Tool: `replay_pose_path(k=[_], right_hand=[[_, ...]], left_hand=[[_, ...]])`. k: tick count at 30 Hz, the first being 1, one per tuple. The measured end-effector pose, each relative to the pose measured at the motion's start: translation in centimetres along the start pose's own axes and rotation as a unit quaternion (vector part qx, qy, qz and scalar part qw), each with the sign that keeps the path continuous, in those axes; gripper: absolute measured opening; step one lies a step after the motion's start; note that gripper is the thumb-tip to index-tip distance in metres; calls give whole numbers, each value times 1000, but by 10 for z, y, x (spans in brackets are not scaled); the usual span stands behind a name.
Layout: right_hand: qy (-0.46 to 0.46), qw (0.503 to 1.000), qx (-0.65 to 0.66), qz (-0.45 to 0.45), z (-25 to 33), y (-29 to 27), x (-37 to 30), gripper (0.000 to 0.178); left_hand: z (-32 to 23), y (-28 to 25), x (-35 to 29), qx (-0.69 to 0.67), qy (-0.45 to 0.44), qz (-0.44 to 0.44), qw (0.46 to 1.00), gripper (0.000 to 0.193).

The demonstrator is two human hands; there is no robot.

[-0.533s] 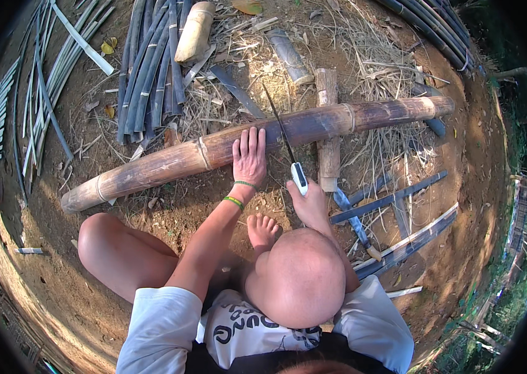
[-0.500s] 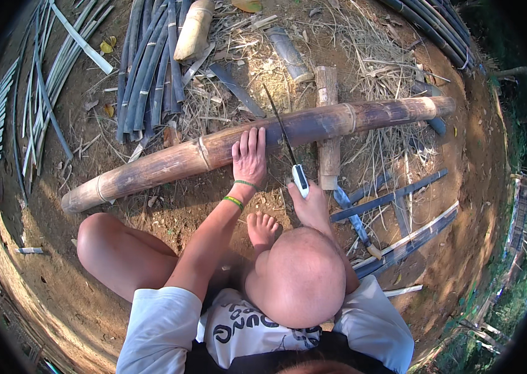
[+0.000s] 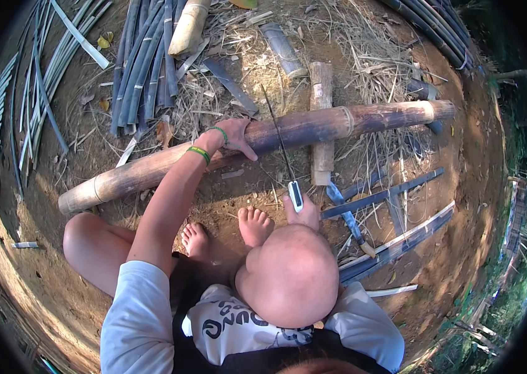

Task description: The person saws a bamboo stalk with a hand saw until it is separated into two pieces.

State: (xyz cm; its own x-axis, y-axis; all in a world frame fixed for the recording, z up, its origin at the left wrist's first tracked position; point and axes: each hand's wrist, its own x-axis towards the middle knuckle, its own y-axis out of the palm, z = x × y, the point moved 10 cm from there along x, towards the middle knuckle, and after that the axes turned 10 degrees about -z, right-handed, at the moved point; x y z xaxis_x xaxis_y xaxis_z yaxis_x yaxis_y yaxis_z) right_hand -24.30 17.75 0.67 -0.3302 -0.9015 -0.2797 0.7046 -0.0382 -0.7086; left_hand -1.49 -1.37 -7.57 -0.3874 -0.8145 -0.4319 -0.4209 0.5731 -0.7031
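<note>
Head view: bamboo pole (image 3: 316,123), laid over a short log (image 3: 321,87), seemingly for raised support; apparently steadied by the left hand (image 3: 233,133), fingers spread wide, nothing enclosed. Saw (image 3: 294,192), blade angled across the pole, handle gripped in the right hand's (image 3: 303,212) closed fingers.

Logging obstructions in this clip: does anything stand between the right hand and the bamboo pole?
Only the saw that the right hand holds, which reaches across the bamboo pole; nothing else visible is in the way.
</note>
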Motion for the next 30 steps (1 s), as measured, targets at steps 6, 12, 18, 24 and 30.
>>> replay_pose_path(k=[6, 12, 18, 24, 30], right_hand=[[-22, 999, 42, -14, -23, 5, 4, 37], [-48, 995, 53, -72, -12, -14, 45, 42], [-61, 997, 38, -21, 20, -12, 67, 41], [-56, 990, 114, -69, 18, -70, 26, 34], [-69, 991, 95, -66, 14, -32, 31, 39]], left_hand=[[-13, -11, -19, 81, -4, -88, 993, 106], [-60, -64, 3, 132, 11, -209, 969, 92], [-26, -74, 14, 188, 47, -390, 900, 99], [-35, -59, 17, 184, -4, -345, 920, 101], [-38, -66, 11, 168, -28, -338, 925, 98]])
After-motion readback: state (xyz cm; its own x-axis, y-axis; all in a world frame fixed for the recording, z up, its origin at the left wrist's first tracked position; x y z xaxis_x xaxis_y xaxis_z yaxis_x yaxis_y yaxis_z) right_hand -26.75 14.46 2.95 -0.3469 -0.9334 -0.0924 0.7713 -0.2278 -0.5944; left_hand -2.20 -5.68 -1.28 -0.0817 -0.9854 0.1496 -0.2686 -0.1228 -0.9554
